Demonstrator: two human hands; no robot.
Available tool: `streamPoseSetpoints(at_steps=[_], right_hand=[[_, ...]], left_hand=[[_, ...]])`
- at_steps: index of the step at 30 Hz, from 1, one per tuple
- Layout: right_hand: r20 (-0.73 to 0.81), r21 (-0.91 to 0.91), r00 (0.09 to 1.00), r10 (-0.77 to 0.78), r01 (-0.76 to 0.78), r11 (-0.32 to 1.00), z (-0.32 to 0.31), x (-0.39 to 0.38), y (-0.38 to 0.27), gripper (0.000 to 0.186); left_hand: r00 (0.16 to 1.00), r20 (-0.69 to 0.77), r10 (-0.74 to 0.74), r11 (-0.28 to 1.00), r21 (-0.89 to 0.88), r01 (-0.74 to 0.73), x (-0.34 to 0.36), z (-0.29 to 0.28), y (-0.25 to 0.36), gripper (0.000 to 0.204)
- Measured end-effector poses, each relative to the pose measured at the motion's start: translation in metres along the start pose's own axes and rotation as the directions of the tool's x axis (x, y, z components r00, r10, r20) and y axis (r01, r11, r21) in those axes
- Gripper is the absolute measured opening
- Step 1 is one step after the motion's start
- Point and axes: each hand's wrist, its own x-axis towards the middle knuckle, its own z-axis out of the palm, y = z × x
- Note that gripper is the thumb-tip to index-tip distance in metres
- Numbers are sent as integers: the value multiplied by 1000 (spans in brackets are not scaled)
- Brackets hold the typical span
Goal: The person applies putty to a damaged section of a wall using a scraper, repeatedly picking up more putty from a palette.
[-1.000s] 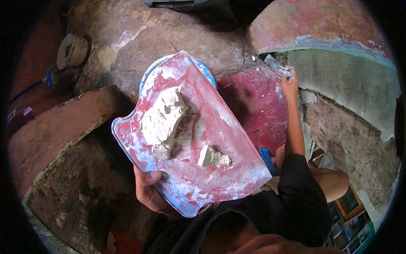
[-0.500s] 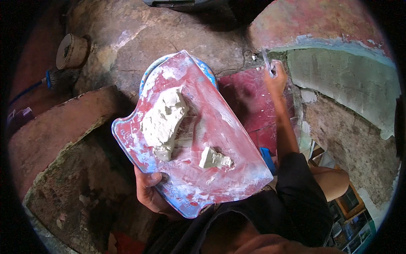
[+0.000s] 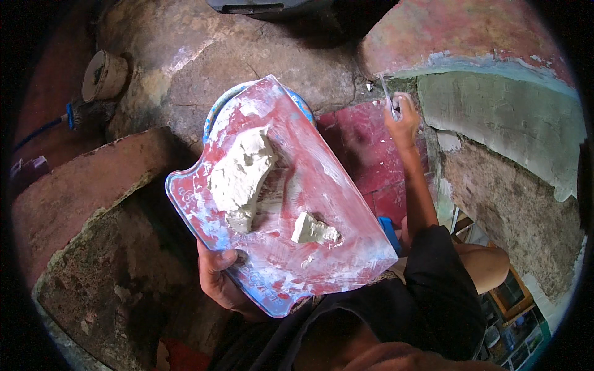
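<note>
My left hand [image 3: 218,278] grips the lower left edge of a red plastic board [image 3: 334,185] smeared with white, its thumb lying on top. On the board rest a large lump of white putty [image 3: 242,170] and a smaller putty lump [image 3: 314,229]. Stretched out to the right, my right hand [image 3: 404,123] is closed round a thin putty knife [image 3: 387,93], seen nearly edge-on. The blade points up toward the bottom edge of the painted wall [image 3: 458,34]; whether it touches cannot be made out. Partly behind the board is a round blue-and-white rim [image 3: 213,117].
Grey-green fresh plaster [image 3: 495,117] covers a curved band at right, above rough bare wall [image 3: 507,179]. Red tiles [image 3: 356,148] lie below my right arm. A round tub [image 3: 104,77] and a blue-collared brush [image 3: 71,116] are at left; a dark case [image 3: 263,7] is at the top.
My right hand and the knife have shifted very slightly down and left, with the knife turned a little more upright. The board and putty look nearly unchanged.
</note>
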Motion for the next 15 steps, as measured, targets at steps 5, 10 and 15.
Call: streamPoseSetpoints(at_steps=[5, 10, 15], right_hand=[[-22, -10, 997, 70, -70, 997, -2, 4, 9, 13], [-10, 31, 1000, -3, 4, 1000, -16, 3, 1, 15], [-70, -65, 992, -107, 103, 993, -19, -20, 12, 16]], left_hand=[[1000, 5, 12, 1000, 6, -12, -2, 1, 0, 43], [1000, 4, 11, 1000, 8, -11, -2, -1, -1, 42], [1000, 31, 6, 1000, 14, -6, -1, 1, -2, 41]])
